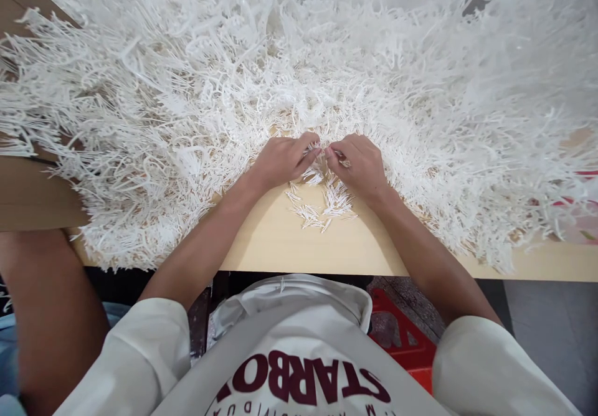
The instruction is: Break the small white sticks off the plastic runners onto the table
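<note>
A wide heap of thin white plastic strands (196, 104), many joined in comb-like bunches, covers most of the table. At the heap's front edge my left hand (286, 157) has its thumb and forefinger pinched together around white plastic pieces. Close beside it, fingertips almost meeting, my right hand (359, 162) is also closed in a pinch; the bit between its fingers is too small to make out clearly. Below the hands, short loose white sticks (339, 199) lie scattered on the pale wooden tabletop (299, 251).
Cardboard (37, 195) stands at the left edge. Another person's arm (56, 316) shows at lower left. A red plastic stool (406, 341) is under the table's front edge. A pinkish printed bag (579, 220) lies at the far right.
</note>
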Motion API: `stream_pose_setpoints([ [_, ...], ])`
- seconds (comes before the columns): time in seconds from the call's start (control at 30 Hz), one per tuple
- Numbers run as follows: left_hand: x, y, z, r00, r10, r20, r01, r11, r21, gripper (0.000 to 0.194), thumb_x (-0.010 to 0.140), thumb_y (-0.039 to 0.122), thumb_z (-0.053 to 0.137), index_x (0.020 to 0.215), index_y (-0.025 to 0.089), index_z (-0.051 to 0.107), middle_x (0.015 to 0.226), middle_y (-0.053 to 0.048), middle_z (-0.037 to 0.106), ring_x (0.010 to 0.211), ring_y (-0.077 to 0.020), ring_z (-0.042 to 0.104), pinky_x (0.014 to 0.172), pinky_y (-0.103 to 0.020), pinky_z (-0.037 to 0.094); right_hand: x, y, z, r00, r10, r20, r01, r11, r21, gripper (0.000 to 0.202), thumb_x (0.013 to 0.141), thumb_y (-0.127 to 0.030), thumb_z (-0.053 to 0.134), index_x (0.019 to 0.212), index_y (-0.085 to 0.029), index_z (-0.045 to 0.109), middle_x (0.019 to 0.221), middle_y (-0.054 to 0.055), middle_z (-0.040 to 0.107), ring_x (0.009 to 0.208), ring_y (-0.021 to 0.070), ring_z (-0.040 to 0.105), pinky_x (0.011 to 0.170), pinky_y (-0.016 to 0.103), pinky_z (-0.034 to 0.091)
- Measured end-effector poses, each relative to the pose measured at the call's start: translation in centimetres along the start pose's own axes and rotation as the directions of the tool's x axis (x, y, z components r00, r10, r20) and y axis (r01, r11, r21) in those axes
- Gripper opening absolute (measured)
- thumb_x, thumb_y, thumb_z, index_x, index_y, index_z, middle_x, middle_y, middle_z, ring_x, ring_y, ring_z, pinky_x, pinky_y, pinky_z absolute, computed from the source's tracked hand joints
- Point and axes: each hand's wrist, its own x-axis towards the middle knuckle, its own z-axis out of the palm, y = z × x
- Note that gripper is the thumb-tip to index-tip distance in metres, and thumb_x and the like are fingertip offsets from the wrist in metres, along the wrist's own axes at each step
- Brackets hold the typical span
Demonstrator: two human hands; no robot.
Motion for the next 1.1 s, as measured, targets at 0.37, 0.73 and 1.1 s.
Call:
stream_pose_setpoints([
  [0.37, 0.1, -0.9, 0.7, 0.985, -0.172, -0.018, 0.172, 0.984, 0.037, 0.046, 0.097, 0.05, 0.025, 0.089, 0.019, 0.058, 0.057, 0.001, 0.059, 0.05, -0.0086, 0.047, 0.056, -0.023, 0.031, 0.3, -4.6, -2.0, 0.903, -0.422, -0.083, 0.428, 0.901, 0.068, 0.015, 0.083, -0.014, 0.049, 0.07, -0.022, 0.047, 0.06, -0.003, 0.05, 0.058, 0.0107, 0.042, 0.057, 0.027, 0.034],
  [0.73, 0.0, -0.8, 0.8, 0.999, 0.029, -0.025, -0.027, 0.996, 0.087, 0.023, 0.091, 0.036, 0.048, 0.089, 0.02, 0.064, 0.069, 0.0, 0.07, 0.06, -0.0122, 0.062, 0.055, -0.025, 0.034, 0.2, -1.6, -1.2, 0.985, 0.076, 0.154, -0.085, 0.995, 0.053, 0.025, 0.096, -0.041, 0.04, 0.103, -0.024, 0.057, 0.094, 0.005, 0.065, 0.089, 0.0196, 0.058, 0.081, 0.036, 0.04],
  [1.1, 0.3, -0.3, 0.1, 0.998, -0.046, -0.034, 0.044, 0.998, -0.053, 0.039, 0.095, 0.046, 0.037, 0.089, 0.018, 0.065, 0.069, 0.0, 0.068, 0.06, -0.0084, 0.059, 0.058, -0.023, 0.035, 0.2, -0.7, -1.1, 0.949, 0.206, 0.238, -0.217, 0.976, 0.021, 0.033, 0.099, -0.043, 0.03, 0.088, -0.021, 0.053, 0.079, 0.003, 0.062, 0.068, 0.0164, 0.052, 0.066, 0.031, 0.036],
])
